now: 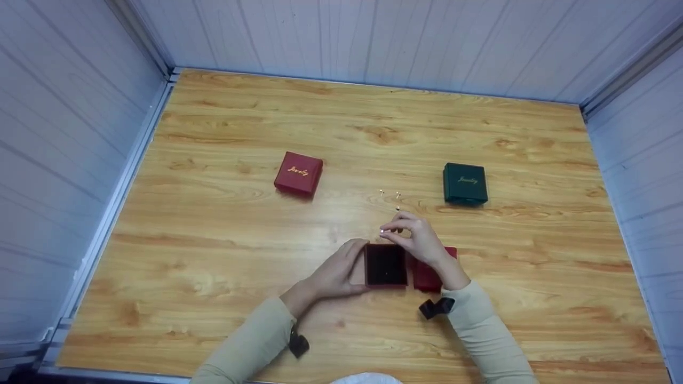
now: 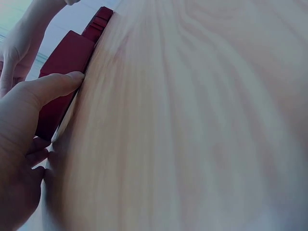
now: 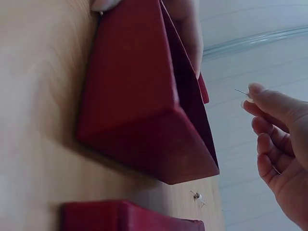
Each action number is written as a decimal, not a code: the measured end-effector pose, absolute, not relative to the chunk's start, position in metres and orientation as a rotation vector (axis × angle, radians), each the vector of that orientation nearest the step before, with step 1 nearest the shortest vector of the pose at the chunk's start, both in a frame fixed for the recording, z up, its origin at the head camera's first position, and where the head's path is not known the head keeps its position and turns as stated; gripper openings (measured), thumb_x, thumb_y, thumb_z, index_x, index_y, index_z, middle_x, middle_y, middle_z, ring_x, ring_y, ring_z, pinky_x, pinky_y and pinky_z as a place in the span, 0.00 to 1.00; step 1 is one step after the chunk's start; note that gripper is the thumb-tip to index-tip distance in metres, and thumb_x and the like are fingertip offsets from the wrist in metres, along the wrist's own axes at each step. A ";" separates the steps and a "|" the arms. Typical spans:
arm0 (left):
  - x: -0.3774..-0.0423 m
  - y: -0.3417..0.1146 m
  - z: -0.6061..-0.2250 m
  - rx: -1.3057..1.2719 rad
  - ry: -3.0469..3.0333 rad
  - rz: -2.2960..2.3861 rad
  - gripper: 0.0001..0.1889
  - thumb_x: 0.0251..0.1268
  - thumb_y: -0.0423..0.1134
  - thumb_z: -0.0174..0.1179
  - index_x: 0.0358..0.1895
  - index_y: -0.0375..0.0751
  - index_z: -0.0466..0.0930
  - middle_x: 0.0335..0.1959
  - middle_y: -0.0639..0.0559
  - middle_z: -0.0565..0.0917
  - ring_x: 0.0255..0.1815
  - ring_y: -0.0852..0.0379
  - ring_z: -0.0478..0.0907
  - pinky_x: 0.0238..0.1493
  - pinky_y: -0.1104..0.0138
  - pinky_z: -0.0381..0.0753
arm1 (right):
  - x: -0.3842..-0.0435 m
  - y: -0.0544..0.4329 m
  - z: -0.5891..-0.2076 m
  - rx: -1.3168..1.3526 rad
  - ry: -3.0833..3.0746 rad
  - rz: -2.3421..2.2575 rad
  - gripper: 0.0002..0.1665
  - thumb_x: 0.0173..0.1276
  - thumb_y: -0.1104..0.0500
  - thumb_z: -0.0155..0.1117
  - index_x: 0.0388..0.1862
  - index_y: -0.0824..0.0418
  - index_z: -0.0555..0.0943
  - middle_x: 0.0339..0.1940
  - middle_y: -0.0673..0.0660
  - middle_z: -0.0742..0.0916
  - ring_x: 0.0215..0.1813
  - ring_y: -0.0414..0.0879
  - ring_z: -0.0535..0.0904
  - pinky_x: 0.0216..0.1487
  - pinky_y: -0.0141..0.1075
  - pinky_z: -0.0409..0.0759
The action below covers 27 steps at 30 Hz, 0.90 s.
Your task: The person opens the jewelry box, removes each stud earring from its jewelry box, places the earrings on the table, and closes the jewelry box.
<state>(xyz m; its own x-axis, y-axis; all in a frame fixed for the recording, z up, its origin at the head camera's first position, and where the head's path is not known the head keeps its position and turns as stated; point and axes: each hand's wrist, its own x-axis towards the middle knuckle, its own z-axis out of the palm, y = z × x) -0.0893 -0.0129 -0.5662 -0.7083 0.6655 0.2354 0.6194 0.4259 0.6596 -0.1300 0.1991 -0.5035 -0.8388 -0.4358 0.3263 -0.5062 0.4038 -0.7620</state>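
An open red jewelry box (image 1: 386, 287) with a black insert stands in front of the person. The left hand (image 1: 335, 270) grips it from its left side, with the thumb (image 2: 60, 85) against the near wall. A tiny bright spot shows on the insert. Above the box's far right corner, the right hand (image 1: 420, 241) pinches a stud earring (image 3: 249, 98) between thumb and forefinger, its thin post sticking out. The red lid (image 1: 427, 277) lies right of the box, partly hidden beneath the right wrist. Just beyond the right hand lie several small earrings (image 1: 398, 195).
A closed red jewelry box (image 1: 298, 173) sits farther back on the left, and a closed green one (image 1: 465, 183) on the right. Pale panel walls (image 1: 341, 40) border the wooden table (image 1: 213, 224) at the back and sides.
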 end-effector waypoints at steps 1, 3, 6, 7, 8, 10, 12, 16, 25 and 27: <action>-0.089 -0.013 -0.566 1.176 2.598 1.161 0.48 0.41 0.52 0.66 0.63 0.30 0.52 0.58 0.43 0.63 0.61 0.52 0.58 0.62 0.64 0.57 | -0.132 0.200 -0.505 0.861 -2.570 1.442 0.04 0.51 0.67 0.66 0.28 0.64 0.84 0.25 0.54 0.80 0.28 0.49 0.74 0.29 0.43 0.73; -0.090 -0.013 -0.566 1.181 2.593 1.162 0.48 0.41 0.51 0.66 0.63 0.30 0.52 0.58 0.43 0.62 0.61 0.52 0.58 0.62 0.64 0.57 | -0.137 0.201 -0.507 0.860 -2.572 1.446 0.04 0.52 0.64 0.66 0.29 0.63 0.84 0.25 0.52 0.80 0.29 0.47 0.74 0.29 0.41 0.73; -0.090 -0.013 -0.566 1.189 2.591 1.161 0.47 0.41 0.50 0.66 0.62 0.30 0.52 0.58 0.43 0.62 0.61 0.52 0.58 0.62 0.64 0.57 | -0.143 0.203 -0.510 0.853 -2.597 1.443 0.05 0.54 0.60 0.66 0.29 0.60 0.85 0.26 0.49 0.80 0.30 0.44 0.73 0.30 0.39 0.73; -0.090 -0.014 -0.566 1.189 2.592 1.160 0.47 0.41 0.50 0.66 0.62 0.30 0.52 0.58 0.43 0.62 0.61 0.52 0.58 0.62 0.64 0.57 | -0.145 0.204 -0.510 0.851 -2.609 1.438 0.06 0.54 0.59 0.65 0.30 0.60 0.85 0.26 0.48 0.80 0.30 0.43 0.73 0.30 0.39 0.73; -0.090 -0.014 -0.566 1.187 2.593 1.159 0.47 0.41 0.50 0.66 0.62 0.31 0.52 0.58 0.43 0.62 0.61 0.52 0.58 0.62 0.65 0.57 | -0.147 0.204 -0.511 0.850 -2.621 1.432 0.07 0.54 0.59 0.65 0.30 0.60 0.85 0.26 0.48 0.80 0.30 0.43 0.73 0.29 0.40 0.73; -0.090 -0.014 -0.566 1.186 2.597 1.158 0.47 0.41 0.51 0.66 0.62 0.30 0.52 0.58 0.43 0.62 0.61 0.52 0.58 0.62 0.65 0.57 | -0.152 0.204 -0.511 0.841 -2.654 1.421 0.08 0.55 0.57 0.65 0.30 0.60 0.85 0.26 0.48 0.80 0.30 0.42 0.73 0.29 0.42 0.74; -0.090 -0.014 -0.565 1.183 2.599 1.158 0.47 0.41 0.51 0.66 0.62 0.30 0.52 0.58 0.43 0.63 0.61 0.52 0.59 0.62 0.65 0.57 | -0.156 0.204 -0.511 0.831 -2.683 1.413 0.09 0.55 0.57 0.64 0.31 0.62 0.85 0.26 0.49 0.80 0.30 0.42 0.72 0.29 0.44 0.74; -0.090 -0.014 -0.565 1.183 2.607 1.155 0.48 0.41 0.52 0.66 0.62 0.30 0.52 0.58 0.43 0.63 0.61 0.52 0.59 0.62 0.64 0.57 | -0.165 0.203 -0.510 0.824 -2.729 1.390 0.10 0.55 0.58 0.65 0.30 0.64 0.85 0.25 0.50 0.79 0.29 0.42 0.71 0.28 0.42 0.74; -0.089 -0.013 -0.567 1.211 2.634 1.163 0.48 0.40 0.51 0.67 0.62 0.29 0.53 0.58 0.41 0.63 0.60 0.50 0.59 0.62 0.63 0.58 | -0.181 0.201 -0.512 0.767 -2.800 1.326 0.07 0.54 0.59 0.65 0.28 0.63 0.85 0.23 0.51 0.78 0.26 0.41 0.70 0.27 0.33 0.71; -0.089 -0.014 -0.567 1.216 2.636 1.162 0.48 0.40 0.51 0.67 0.62 0.29 0.53 0.58 0.41 0.63 0.61 0.50 0.59 0.62 0.63 0.58 | -0.185 0.201 -0.513 0.763 -2.822 1.313 0.07 0.54 0.60 0.65 0.28 0.64 0.85 0.23 0.51 0.78 0.26 0.41 0.70 0.26 0.31 0.69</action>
<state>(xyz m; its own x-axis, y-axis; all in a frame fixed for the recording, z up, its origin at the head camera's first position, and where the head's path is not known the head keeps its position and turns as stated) -0.0891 -0.0136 -0.5668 -0.6973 0.6610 0.2771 0.6505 0.4213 0.6319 -0.1846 0.2011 -0.5128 -0.8848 -0.4447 0.1391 -0.3930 0.5516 -0.7357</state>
